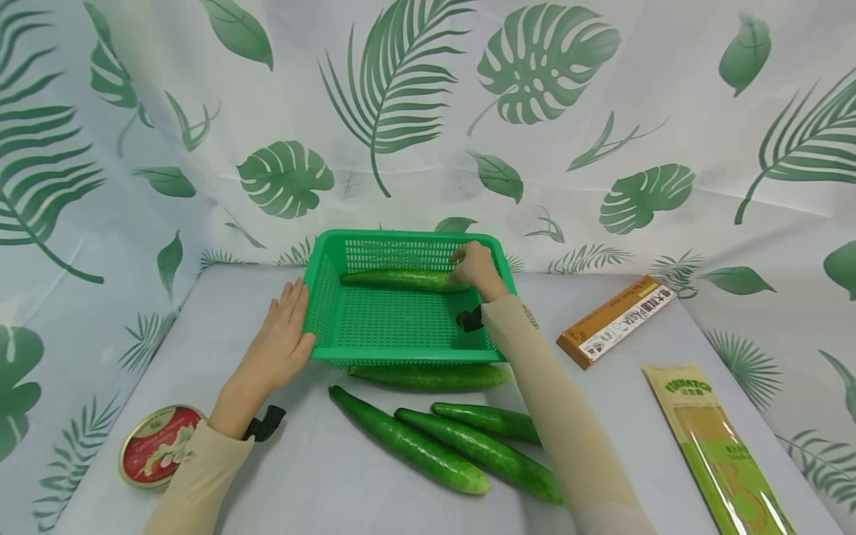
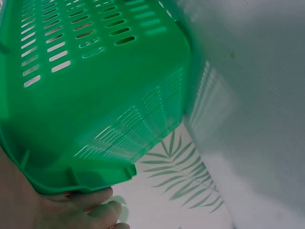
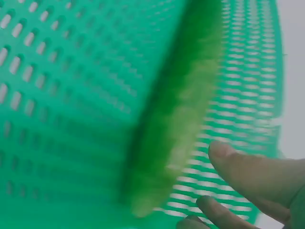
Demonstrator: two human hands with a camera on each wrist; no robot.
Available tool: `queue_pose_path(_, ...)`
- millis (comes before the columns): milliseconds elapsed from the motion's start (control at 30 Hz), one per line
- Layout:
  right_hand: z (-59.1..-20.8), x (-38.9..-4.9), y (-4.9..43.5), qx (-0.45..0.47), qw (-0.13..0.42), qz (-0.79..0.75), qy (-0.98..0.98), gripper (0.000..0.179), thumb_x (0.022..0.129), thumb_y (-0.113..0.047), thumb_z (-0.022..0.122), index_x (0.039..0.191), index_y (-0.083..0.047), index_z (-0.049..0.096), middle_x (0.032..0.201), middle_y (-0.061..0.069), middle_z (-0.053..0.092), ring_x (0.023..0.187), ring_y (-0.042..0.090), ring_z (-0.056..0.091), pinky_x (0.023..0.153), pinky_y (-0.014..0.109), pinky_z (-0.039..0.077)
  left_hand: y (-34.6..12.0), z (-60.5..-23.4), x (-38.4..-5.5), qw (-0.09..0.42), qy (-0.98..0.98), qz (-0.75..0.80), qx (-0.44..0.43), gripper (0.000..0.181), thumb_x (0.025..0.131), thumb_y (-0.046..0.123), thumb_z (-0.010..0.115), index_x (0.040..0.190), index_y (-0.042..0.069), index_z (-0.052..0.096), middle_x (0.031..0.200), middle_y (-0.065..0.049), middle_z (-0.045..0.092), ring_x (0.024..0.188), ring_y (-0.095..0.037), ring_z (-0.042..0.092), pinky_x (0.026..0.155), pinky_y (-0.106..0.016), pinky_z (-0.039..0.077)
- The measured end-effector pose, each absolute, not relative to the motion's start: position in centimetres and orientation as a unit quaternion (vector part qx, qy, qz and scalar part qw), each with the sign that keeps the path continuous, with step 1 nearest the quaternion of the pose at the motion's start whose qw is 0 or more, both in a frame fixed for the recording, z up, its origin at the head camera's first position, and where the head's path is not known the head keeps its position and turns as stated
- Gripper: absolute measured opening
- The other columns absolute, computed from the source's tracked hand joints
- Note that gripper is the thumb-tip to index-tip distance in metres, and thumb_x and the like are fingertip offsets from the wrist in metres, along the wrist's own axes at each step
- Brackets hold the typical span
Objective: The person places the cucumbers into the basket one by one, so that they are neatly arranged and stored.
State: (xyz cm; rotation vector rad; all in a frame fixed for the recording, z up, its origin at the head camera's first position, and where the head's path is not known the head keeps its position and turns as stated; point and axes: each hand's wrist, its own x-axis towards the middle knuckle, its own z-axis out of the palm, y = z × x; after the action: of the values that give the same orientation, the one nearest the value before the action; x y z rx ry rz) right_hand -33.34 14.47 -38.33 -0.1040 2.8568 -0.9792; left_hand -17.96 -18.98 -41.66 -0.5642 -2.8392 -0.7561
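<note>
A green plastic basket (image 1: pixel 408 355) with slotted walls stands at the back of the table. One cucumber (image 1: pixel 394 279) lies inside it along the far wall. My right hand (image 1: pixel 478 269) is over the basket's right end, at that cucumber's end. In the right wrist view, the thumb and fingers (image 3: pixel 257 171) are spread beside the blurred cucumber (image 3: pixel 181 114), not gripping it. My left hand (image 1: pixel 277 345) rests against the basket's left side, fingers extended along the rim. Several more cucumbers (image 1: pixel 414 442) lie on the table before the basket, one close under its front edge (image 1: pixel 428 377).
A red oval tin (image 1: pixel 160 449) sits at the left front. To the right lie a brown pasta box (image 1: pixel 615 321) and a green and yellow noodle packet (image 1: pixel 718 453). A leaf-patterned white curtain (image 1: pixel 414 148) hangs behind the table.
</note>
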Motion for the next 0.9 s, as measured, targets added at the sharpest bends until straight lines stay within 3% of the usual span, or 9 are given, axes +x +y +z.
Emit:
queue_pose_path(433, -28.7, -27.6, 16.7, -0.177, -0.015, -0.324, 0.929, 0.038, 0.089, -0.014, 0.074, 0.125, -0.001, 0.068, 0.137, 0.02, 0.056, 0.128, 0.039, 0.049, 0.104, 0.047, 0.044, -18.8, -41.5, -17.9, 0.068, -0.945, -0.259, -0.187, 0.069, 0.096, 0.01, 0.036, 0.156, -0.009, 0.007, 0.164, -0.021, 0.0, 0.151, -0.036, -0.003, 0.119, -0.055, 0.004)
queue_pose_path(667, -24.9, -23.6, 20.3, -0.234, -0.095, -0.312, 0.916, 0.032, 0.088, -0.007, 0.074, 0.118, 0.001, 0.07, 0.124, 0.018, 0.062, 0.123, 0.037, 0.052, 0.106, 0.046, 0.043, -19.0, -41.5, -17.9, 0.068, -0.945, -0.26, -0.185, 0.068, 0.096, 0.01, 0.035, 0.156, -0.008, 0.007, 0.164, -0.021, 0.0, 0.151, -0.036, -0.003, 0.119, -0.055, 0.004)
queue_pose_path(767, -23.6, -21.4, 22.5, -0.237, -0.127, -0.303, 0.914, 0.03, 0.087, -0.007, 0.075, 0.116, -0.002, 0.071, 0.123, 0.013, 0.063, 0.122, 0.03, 0.055, 0.105, 0.043, 0.044, -19.0, -41.5, -17.9, 0.068, -0.945, -0.26, -0.184, 0.069, 0.096, 0.01, 0.035, 0.156, -0.008, 0.006, 0.164, -0.021, 0.0, 0.151, -0.036, -0.003, 0.119, -0.056, 0.004)
queue_pose_path(900, -23.2, -18.3, 25.8, -0.234, -0.172, -0.3, 0.909, 0.034, 0.083, -0.004, 0.078, 0.116, -0.006, 0.073, 0.121, 0.006, 0.065, 0.117, 0.007, 0.056, 0.102, 0.022, 0.044, -19.0, -41.5, -18.0, 0.067, -0.945, -0.261, -0.186, 0.069, 0.096, 0.01, 0.035, 0.155, -0.009, 0.006, 0.164, -0.022, 0.0, 0.151, -0.036, -0.003, 0.119, -0.056, 0.004)
